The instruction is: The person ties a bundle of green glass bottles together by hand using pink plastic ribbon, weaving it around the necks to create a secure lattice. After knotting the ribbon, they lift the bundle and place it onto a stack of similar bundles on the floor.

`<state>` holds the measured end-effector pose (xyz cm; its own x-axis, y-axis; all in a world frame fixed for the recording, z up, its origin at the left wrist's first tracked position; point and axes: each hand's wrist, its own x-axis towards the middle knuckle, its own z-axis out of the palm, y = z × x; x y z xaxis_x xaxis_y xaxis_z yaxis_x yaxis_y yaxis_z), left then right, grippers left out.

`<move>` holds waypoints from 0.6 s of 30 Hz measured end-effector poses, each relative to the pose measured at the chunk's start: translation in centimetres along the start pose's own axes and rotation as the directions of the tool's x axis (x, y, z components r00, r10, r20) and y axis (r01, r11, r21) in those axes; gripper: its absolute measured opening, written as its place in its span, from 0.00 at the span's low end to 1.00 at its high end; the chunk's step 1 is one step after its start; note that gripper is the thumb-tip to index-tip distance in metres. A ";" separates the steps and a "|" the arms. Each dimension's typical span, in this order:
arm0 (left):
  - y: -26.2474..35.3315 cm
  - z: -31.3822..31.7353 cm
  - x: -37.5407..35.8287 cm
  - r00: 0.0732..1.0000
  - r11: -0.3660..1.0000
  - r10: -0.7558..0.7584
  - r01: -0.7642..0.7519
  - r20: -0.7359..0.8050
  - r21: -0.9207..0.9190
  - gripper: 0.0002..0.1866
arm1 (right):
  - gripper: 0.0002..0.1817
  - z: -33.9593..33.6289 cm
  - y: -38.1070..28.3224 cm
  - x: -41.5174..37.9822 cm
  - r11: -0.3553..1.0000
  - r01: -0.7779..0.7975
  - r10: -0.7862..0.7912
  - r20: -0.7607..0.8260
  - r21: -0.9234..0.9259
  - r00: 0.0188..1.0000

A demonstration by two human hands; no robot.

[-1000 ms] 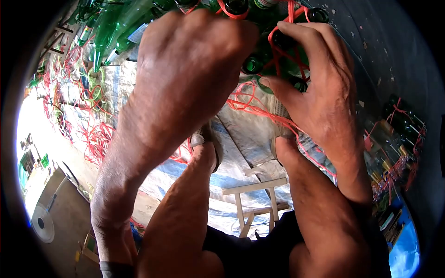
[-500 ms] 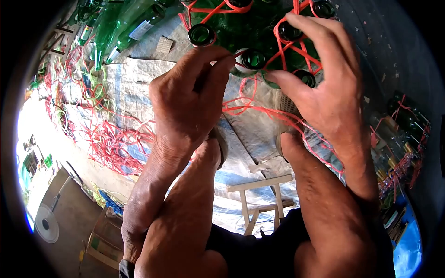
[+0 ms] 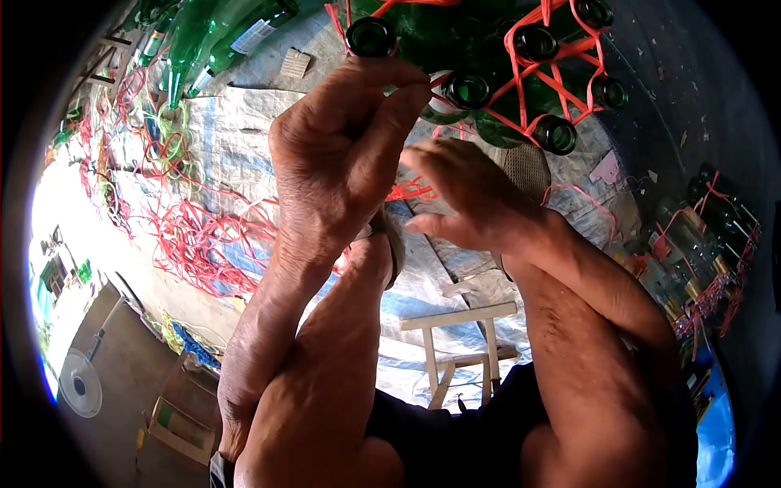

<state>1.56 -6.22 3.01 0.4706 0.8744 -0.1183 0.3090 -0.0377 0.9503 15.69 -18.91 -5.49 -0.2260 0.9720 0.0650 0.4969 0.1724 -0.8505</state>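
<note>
Green glass bottles (image 3: 557, 135) stand bunched at the top of the view, with red plastic twine (image 3: 561, 84) laced around and between several necks. My left hand (image 3: 346, 134) is closed in a pinch on a strand of this twine, just beside the neck of a bottle (image 3: 467, 90) with a pale label. Below the bunch, my right hand (image 3: 464, 195) has its fingers and thumb apart and holds nothing. Some loose red twine (image 3: 413, 189) lies close to its fingertips, between the two hands. The far part of the bunch is cut off by the frame.
A tangle of red twine (image 3: 207, 244) lies on the sheet at left. Loose green bottles (image 3: 191, 49) lie at upper left, and tied bottles (image 3: 691, 252) stand at right. A small wooden stool (image 3: 460, 317) is below my hands; a fan (image 3: 80, 382) is at lower left.
My right hand has come away from the bottle necks, down and to the left. My left hand has shifted slightly right, keeping its pinch. The bottles appear a little further right.
</note>
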 end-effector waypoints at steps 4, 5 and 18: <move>-0.1 0.1 0.1 1.000 1.000 0.001 -0.001 -0.003 -0.004 0.05 | 0.15 1.1 1.2 -1.9 0.978 -0.177 0.133 0.311 0.115 0.941; -0.1 0.0 0.0 1.000 1.000 -0.001 0.001 -0.006 0.000 0.05 | 0.15 0.7 0.8 -2.9 0.955 -0.258 0.182 0.404 0.144 0.897; -1.2 0.3 -0.1 0.998 0.999 0.045 -0.045 -0.041 -0.011 0.10 | 0.16 -16.4 3.7 -21.5 0.162 -0.751 0.835 0.317 0.640 0.450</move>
<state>1.42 -6.45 1.82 0.4492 0.8912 -0.0637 0.2785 -0.0720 0.9577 36.09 -36.55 -1.51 0.0479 0.5302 -0.8465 -0.2861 -0.8047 -0.5202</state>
